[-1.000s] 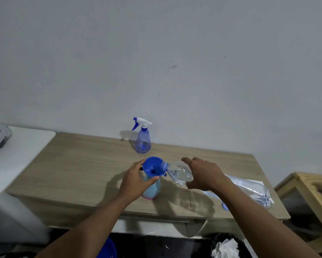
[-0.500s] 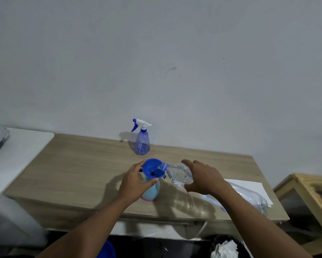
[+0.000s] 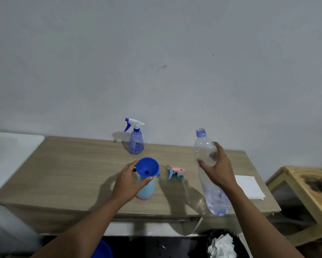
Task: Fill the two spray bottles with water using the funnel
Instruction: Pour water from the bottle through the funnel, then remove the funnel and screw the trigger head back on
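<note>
A blue funnel (image 3: 147, 167) sits in the neck of a light-blue spray bottle with a pink base (image 3: 145, 189) on the wooden table (image 3: 63, 174). My left hand (image 3: 129, 181) grips that bottle's neck just under the funnel. My right hand (image 3: 218, 166) holds a clear plastic water bottle (image 3: 210, 183) upright, mouth up, to the right of the funnel. The pink and blue spray head (image 3: 176, 172) lies loose on the table between them. A second, translucent blue spray bottle with a white trigger head (image 3: 135, 140) stands at the back by the wall.
A white sheet of paper (image 3: 248, 186) lies at the table's right end. A wooden stand (image 3: 303, 185) is further right, a white surface (image 3: 9, 155) to the left. Below the table edge are a bin with crumpled paper (image 3: 222, 244) and a blue object (image 3: 102, 250).
My right hand has lifted the water bottle away from the funnel and turned it from tilted, mouth in the funnel, to upright at the right. The left hand stays on the light-blue bottle.
</note>
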